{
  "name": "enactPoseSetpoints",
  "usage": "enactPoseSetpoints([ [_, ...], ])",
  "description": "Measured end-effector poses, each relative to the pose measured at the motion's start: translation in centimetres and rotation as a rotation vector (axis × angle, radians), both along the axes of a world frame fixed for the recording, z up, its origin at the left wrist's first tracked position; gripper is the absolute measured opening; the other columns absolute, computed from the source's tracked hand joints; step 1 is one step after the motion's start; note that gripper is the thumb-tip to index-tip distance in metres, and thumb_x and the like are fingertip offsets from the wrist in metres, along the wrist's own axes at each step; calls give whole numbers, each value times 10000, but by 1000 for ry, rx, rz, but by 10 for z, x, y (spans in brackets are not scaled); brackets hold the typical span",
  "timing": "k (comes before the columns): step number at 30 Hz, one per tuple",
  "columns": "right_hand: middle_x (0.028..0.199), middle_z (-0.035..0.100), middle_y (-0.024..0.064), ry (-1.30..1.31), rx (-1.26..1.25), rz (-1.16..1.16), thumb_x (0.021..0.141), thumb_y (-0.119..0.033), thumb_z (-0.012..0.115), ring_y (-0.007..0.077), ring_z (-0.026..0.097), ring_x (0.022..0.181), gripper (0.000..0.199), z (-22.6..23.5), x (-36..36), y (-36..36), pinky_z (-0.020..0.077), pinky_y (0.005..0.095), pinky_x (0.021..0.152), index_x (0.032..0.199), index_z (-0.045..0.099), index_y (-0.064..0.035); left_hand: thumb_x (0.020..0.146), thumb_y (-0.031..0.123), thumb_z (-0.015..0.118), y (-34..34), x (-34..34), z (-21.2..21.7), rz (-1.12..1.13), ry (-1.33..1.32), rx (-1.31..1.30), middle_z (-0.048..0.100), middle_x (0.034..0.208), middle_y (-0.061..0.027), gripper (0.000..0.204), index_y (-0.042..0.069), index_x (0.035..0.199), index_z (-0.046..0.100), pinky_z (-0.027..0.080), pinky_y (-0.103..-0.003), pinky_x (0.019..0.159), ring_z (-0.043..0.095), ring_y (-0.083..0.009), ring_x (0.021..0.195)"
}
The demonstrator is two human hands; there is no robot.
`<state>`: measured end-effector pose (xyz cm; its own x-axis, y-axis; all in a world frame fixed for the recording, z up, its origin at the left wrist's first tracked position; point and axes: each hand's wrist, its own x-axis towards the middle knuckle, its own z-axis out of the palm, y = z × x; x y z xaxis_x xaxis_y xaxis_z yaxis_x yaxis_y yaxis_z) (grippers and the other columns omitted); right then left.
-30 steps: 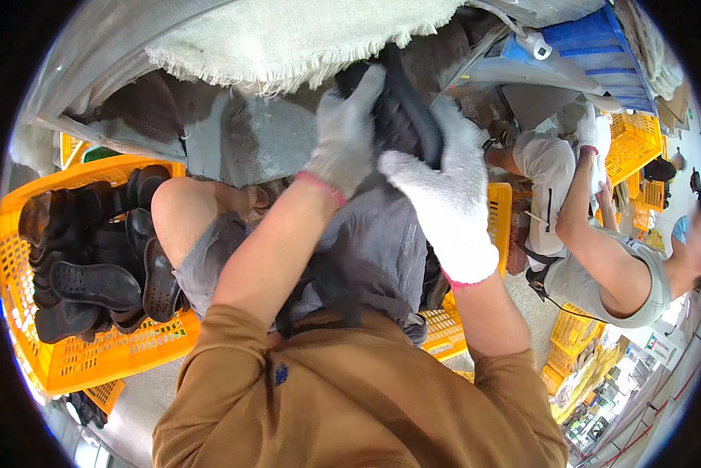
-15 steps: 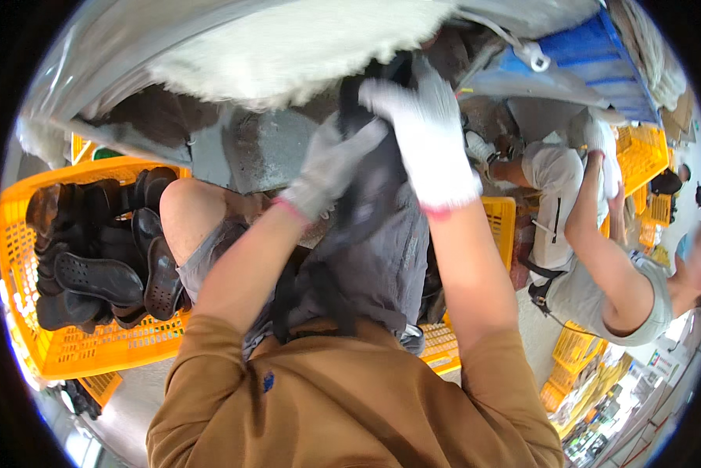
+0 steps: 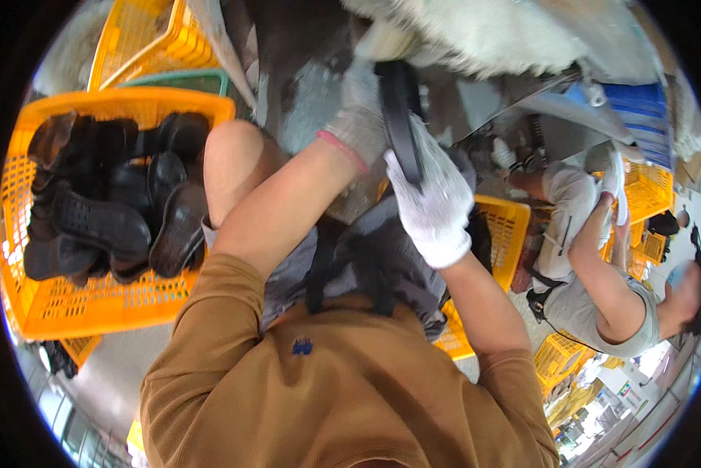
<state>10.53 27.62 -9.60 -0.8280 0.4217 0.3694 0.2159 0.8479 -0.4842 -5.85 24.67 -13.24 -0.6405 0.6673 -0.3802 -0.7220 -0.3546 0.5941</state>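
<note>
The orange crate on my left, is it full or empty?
Full: the orange crate is heaped with dark shoes, the pile rising about level with its rim.

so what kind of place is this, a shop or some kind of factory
Most likely a footwear workshop or small factory floor. An orange plastic crate beside the person is piled with black shoe soles, both gloved hands grip a black sole, and a co-worker sits nearby among more orange crates.

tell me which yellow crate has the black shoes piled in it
The big yellow crate at the person's left, beside the bare knee. It holds a pile of black shoes. The crate at the right, behind the right hand, shows none.
</note>
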Motion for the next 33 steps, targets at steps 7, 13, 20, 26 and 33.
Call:
enactPoseSetpoints([
  [7, 809, 727, 227, 95, 53, -97, 890, -422, 656, 456, 721, 767, 412, 28, -87, 37, 593, 531, 757, 843, 749, -24, 1148, 439, 480, 5, -7, -61, -53, 794, -20, 713, 1127, -126, 444, 45, 1288, 627, 596, -430, 926, 703, -264, 1011],
  [13, 1575, 507, 310, -238, -348, 49, 768, -495, 837, 448, 448, 1513, 1120, 39, -32, 10, 371, 455, 1260, 1611, 357, 64, 1136, 438, 508, 6, -12, -39, -231, -129, 98, 699, 1166, -160, 452, 49, 1351, 594, 603, -445, 931, 715, -284, 1019],
  [20, 1363, 659, 284, -348, -583, 65, 907, -233, 803, 451, 681, 1216, 585, 103, -33, -15, 571, 470, 1023, 1396, 629, 36, 1134, 441, 502, 18, 3, -5, -126, -263, 164, 683, 1263, -184, 490, 48, 1419, 568, 598, -450, 966, 705, -305, 1102],
  [26, 1136, 766, 214, -88, -84, -37, 806, -268, 898, 376, 778, 975, 639, 33, -10, -12, 626, 432, 882, 1344, 658, -19, 1132, 443, 496, 20, -22, 8, -112, -237, 9, 670, 1345, -204, 528, 46, 1478, 545, 594, -455, 996, 697, -324, 1172],
  [33, 981, 795, 160, -103, 58, 98, 849, -474, 848, 325, 781, 922, 489, 44, -84, 37, 599, 407, 846, 1087, 797, -50, 1128, 535, 415, 16, 9, -32, 206, -328, 113, 705, 1337, -207, 636, -22, 1350, 630, 600, -416, 1012, 721, -334, 1178],
])
